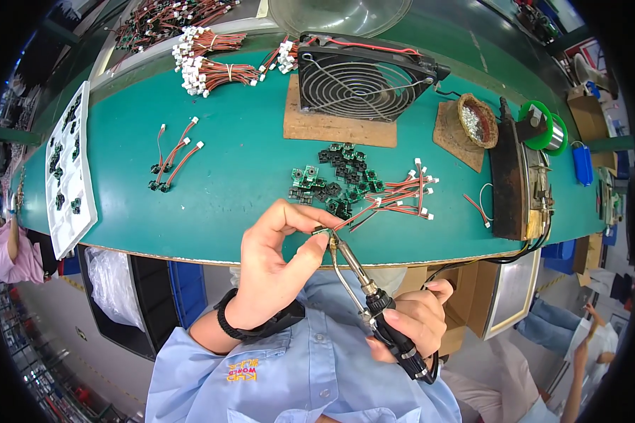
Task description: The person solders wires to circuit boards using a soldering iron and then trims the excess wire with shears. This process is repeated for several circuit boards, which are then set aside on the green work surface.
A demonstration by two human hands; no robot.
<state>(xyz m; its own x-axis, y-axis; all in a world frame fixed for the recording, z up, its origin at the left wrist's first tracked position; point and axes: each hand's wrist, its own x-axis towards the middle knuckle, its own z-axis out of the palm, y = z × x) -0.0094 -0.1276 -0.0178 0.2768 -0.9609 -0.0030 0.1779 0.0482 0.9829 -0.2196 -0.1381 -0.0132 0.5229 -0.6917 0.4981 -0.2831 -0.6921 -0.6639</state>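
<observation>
My left hand [269, 257] pinches a small circuit board [322, 230] with a black part on it, between thumb and fingertips just above the table's front edge. My right hand [422, 317] is wrapped round a black-handled soldering iron [384, 304] with a thin metal feed tube beside its shaft. The iron's tip meets the board near my left thumb; the exact contact point is too small to make out. Red and dark wires run near the tip. Just beyond lie a heap of small green boards [346, 173] with black parts and several cable leads [406, 197] with white connectors.
A black fan [360, 88] stands on brown board at the back. Right of it are a bowl [470, 121], a green solder spool [554, 134] and a soldering stand [513, 187]. At left sit wired boards [161, 169] and a white tray [77, 204]; wire bundles [219, 75] lie behind.
</observation>
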